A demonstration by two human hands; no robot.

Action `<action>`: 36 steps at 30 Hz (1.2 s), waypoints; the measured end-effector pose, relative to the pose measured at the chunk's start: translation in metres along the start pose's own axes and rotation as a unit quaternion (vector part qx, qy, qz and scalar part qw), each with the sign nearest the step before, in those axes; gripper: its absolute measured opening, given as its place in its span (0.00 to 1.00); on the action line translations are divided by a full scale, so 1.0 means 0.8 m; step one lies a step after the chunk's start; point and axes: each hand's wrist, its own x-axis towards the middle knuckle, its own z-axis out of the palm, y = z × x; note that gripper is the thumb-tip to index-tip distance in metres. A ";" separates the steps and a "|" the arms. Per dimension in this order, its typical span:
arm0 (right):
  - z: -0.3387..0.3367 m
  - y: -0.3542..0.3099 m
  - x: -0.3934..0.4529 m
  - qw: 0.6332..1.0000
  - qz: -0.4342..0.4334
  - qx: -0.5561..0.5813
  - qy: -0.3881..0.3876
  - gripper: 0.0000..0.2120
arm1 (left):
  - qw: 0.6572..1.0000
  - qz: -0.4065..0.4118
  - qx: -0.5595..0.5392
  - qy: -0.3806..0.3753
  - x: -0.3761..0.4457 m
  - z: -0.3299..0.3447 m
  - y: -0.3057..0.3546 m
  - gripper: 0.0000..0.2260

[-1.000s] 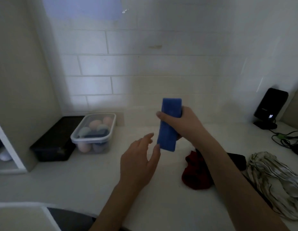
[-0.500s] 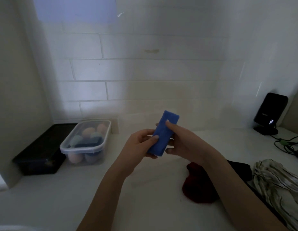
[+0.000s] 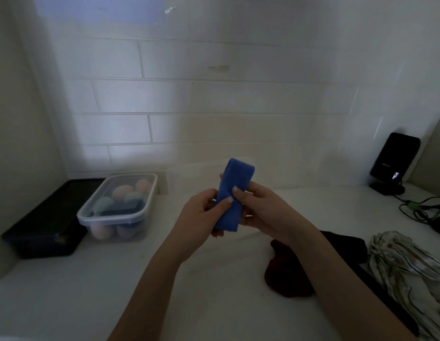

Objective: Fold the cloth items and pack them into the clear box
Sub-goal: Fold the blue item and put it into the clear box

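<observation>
Head view looks down on a white bench [image 3: 115,303] set against a wall of white brick-shaped tiles. At the left rear stands a clear box [image 3: 120,207] of plastic with rounded corners and a clear lid on; inside it lie rounded, egg-like shapes in peach, pale green and bluish tones, with a dark blue item among them. What those shapes are made of cannot be told. Just beside the clear box, on its left, sits a low black tray [image 3: 41,225].

Above the bench's middle, both hands hold a blue cloth [image 3: 232,195], folded into a narrow, soft-looking strip that stands nearly upright. The left hand [image 3: 201,217] pinches its lower left edge, thumb pressed on the front. The right hand [image 3: 263,210] pinches the right edge, thumb also on the front, fingers behind.

Under the right forearm lies a crumpled dark red cloth [image 3: 285,274], touching a black cloth [image 3: 347,247] behind it. Farther right rests a bunched striped cloth [image 3: 406,267], cream with thin dark lines. At the right rear stands a black device [image 3: 396,158] on a stand; its small marking is too blurred to read. Dark cables [image 3: 420,210] trail beside it.
</observation>
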 end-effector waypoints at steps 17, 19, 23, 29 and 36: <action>0.011 -0.021 0.001 0.959 -0.202 -0.201 -0.012 0.22 | 0.986 -0.051 -0.158 0.020 -0.008 -0.001 0.019 0.13; 0.010 -0.021 0.002 0.957 -0.205 -0.207 -0.011 0.25 | 0.979 -0.086 -0.186 0.015 -0.005 -0.002 0.022 0.12; 0.011 -0.019 0.002 0.951 -0.213 -0.226 0.006 0.27 | 0.959 -0.130 -0.252 -0.001 -0.001 -0.002 0.024 0.15; 0.008 -0.027 -0.006 0.942 -0.204 -0.267 0.003 0.28 | 0.980 -0.061 -0.187 -0.017 -0.006 -0.007 0.012 0.15; 0.008 -0.024 -0.008 0.886 -0.217 -0.407 -0.055 0.27 | 0.981 -0.049 -0.178 0.065 -0.009 -0.016 0.012 0.14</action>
